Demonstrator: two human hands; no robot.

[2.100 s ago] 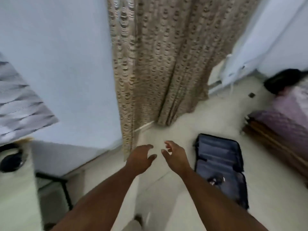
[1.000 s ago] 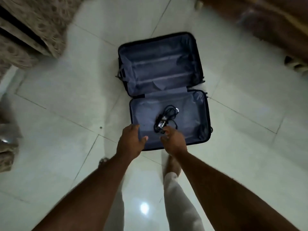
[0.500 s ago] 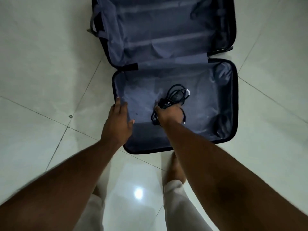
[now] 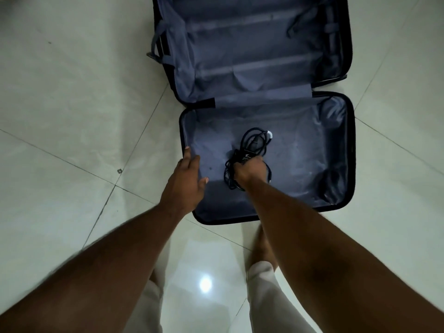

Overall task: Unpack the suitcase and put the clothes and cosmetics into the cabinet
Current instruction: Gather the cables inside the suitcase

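Trousers (image 4: pixel 269 296), pale, nearest on the tiled floor (image 4: pixel 72 116); left hand (image 4: pixel 185 183) with fingers extended on the suitcase (image 4: pixel 336 200) rim; right hand (image 4: pixel 251 170) apparently curled round the bundled cable (image 4: pixel 254 143) in the near half; far half beyond.

A pale tiled floor (image 4: pixel 72 116) carries the open suitcase (image 4: pixel 336 188).

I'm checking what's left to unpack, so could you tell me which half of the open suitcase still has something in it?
The near half, closest to the person: it holds a black cable bundle gripped by the right hand. The far half shows only lining and straps.
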